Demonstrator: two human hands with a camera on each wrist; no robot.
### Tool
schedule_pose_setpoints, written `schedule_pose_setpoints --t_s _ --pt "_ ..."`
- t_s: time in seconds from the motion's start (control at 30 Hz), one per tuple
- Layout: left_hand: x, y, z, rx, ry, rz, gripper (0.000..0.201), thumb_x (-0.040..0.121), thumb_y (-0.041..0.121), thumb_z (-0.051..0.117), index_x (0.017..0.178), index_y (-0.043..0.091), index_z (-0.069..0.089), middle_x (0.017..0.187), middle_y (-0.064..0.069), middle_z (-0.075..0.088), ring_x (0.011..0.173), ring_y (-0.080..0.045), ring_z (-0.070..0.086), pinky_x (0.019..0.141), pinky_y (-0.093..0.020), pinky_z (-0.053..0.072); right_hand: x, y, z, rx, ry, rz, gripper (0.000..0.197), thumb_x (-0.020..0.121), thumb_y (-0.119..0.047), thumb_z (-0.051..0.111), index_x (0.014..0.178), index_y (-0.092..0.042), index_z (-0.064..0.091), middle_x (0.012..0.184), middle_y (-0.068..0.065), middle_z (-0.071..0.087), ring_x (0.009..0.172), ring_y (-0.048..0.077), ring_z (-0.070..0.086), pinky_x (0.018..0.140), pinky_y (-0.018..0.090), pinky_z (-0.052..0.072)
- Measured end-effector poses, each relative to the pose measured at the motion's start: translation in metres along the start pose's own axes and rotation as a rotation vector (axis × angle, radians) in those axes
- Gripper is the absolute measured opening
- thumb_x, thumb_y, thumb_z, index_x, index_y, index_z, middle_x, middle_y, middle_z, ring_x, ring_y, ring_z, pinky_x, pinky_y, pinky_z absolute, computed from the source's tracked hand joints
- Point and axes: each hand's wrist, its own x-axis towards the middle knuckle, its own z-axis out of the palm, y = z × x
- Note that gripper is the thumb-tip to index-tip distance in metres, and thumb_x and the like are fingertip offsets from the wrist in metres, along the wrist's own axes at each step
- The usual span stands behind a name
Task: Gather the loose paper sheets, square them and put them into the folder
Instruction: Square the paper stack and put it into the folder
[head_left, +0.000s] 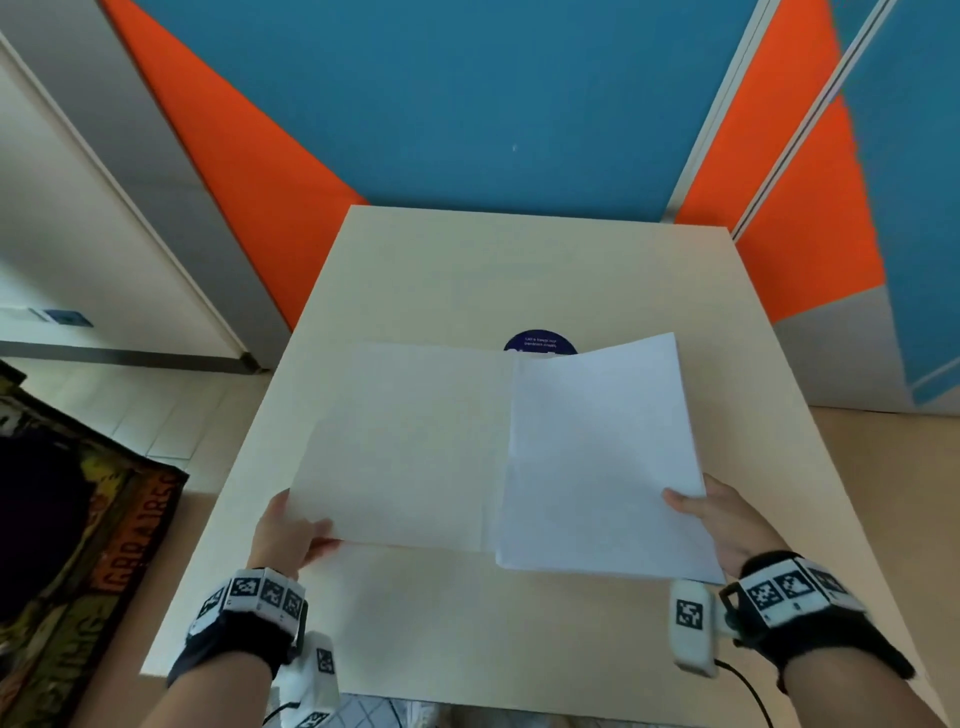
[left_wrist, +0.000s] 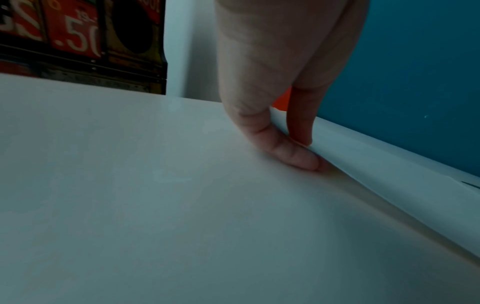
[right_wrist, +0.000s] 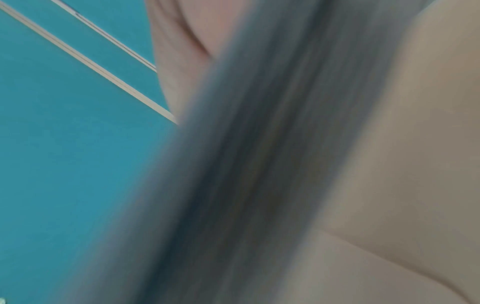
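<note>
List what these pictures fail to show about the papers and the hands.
- Head view: left hand fingers under the folder flap.
- Head view: blue disc, mostly behind the paper stack; print too small.
- Right wrist view: stack edge blurred, sheet count unreadable; right hand fingers hidden.

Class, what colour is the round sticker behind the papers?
Dark blue with white lettering, best seen in the head view: sticker.
</note>
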Motion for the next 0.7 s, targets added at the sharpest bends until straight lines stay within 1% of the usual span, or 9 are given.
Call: schedule_pose_setpoints --t_s 0.1,0.27,0.33,0.4,0.43,0.47,0.57,0.63,0.7 --pt "-0.018 -0.017 -0.003 -0.044 0.014 -0.012 0.046 0.080 -0.015 0.054 0.119 0.008 0.046 0.103 -0.025 0.057 0.066 -0.033 0.061 0.039 -0.022 0.053 0.006 0.010 -0.003 -0.042 -0.014 0.009 0.032 0.091 0.000 0.052 0.122 -0.006 0.052 0.097 0.009 0.064 0.084 0.025 0.060 0.070 0.035 0.047" --pt "-0.040 -0.026 -0.012 -0.075 0.022 -0.047 0.043 0.080 -0.017 0.053 0.111 0.011 0.045 0.088 -0.019 0.058 0.067 -0.033 0.060 0.040 -0.024 0.054 0.015 0.018 0.005 -0.061 -0.021 0.015 0.030 0.091 0.001 0.052 0.120 -0.009 0.053 0.096 0.007 0.064 0.083 0.024 0.061 0.072 0.034 0.048" --pt "-0.041 -0.024 -0.019 -0.040 -0.005 -0.075 0.043 0.078 -0.017 0.056 0.112 0.007 0.046 0.084 -0.018 0.059 0.067 -0.032 0.061 0.042 -0.025 0.055 0.016 0.023 0.010 -0.085 -0.017 0.023 0.031 0.091 -0.001 0.054 0.120 -0.010 0.054 0.100 0.009 0.065 0.086 0.025 0.061 0.078 0.036 0.049" --pt "-0.037 -0.018 -0.026 0.062 -0.037 -0.110 0.044 0.073 -0.015 0.063 0.113 -0.003 0.048 0.079 -0.021 0.060 0.065 -0.029 0.059 0.049 -0.027 0.055 0.017 0.027 0.014 -0.135 0.010 0.045 0.032 0.090 -0.003 0.056 0.122 -0.009 0.055 0.107 0.013 0.064 0.094 0.029 0.061 0.090 0.043 0.048" --pt "-0.034 -0.014 -0.028 0.128 -0.046 -0.123 0.047 0.073 -0.010 0.067 0.116 -0.005 0.049 0.082 -0.022 0.061 0.067 -0.028 0.059 0.053 -0.028 0.053 0.018 0.029 0.016 -0.164 0.032 0.059 0.033 0.090 -0.004 0.057 0.123 -0.008 0.055 0.112 0.014 0.064 0.100 0.031 0.061 0.096 0.047 0.046" --pt "-0.030 -0.009 -0.029 0.193 -0.039 -0.123 0.052 0.073 -0.002 0.071 0.120 -0.003 0.048 0.091 -0.023 0.062 0.072 -0.030 0.059 0.059 -0.031 0.053 0.020 0.031 0.017 -0.201 0.053 0.069 0.035 0.089 -0.006 0.058 0.124 -0.008 0.055 0.116 0.015 0.064 0.106 0.032 0.061 0.100 0.050 0.044" --pt "-0.019 0.007 -0.028 0.402 0.029 -0.028 0.067 0.075 0.021 0.075 0.133 0.003 0.044 0.127 -0.022 0.053 0.107 -0.037 0.055 0.082 -0.041 0.050 0.030 0.037 0.016 -0.304 0.071 0.084 0.040 0.086 -0.010 0.063 0.124 -0.007 0.055 0.123 0.014 0.063 0.113 0.032 0.059 0.105 0.050 0.041" --pt "-0.012 0.015 -0.023 0.478 0.025 0.046 0.066 0.077 0.018 0.073 0.135 0.003 0.044 0.132 -0.024 0.052 0.116 -0.039 0.053 0.093 -0.043 0.044 0.033 0.037 0.016 -0.332 0.072 0.087 0.039 0.085 -0.009 0.064 0.123 -0.007 0.057 0.123 0.014 0.063 0.112 0.032 0.060 0.105 0.050 0.041" --pt "-0.008 0.019 -0.018 0.515 0.012 0.064 0.060 0.078 0.005 0.069 0.133 0.002 0.046 0.126 -0.028 0.057 0.115 -0.040 0.054 0.095 -0.042 0.041 0.034 0.032 0.018 -0.344 0.083 0.084 0.039 0.085 -0.007 0.064 0.123 -0.007 0.057 0.121 0.014 0.064 0.110 0.032 0.061 0.104 0.049 0.042"
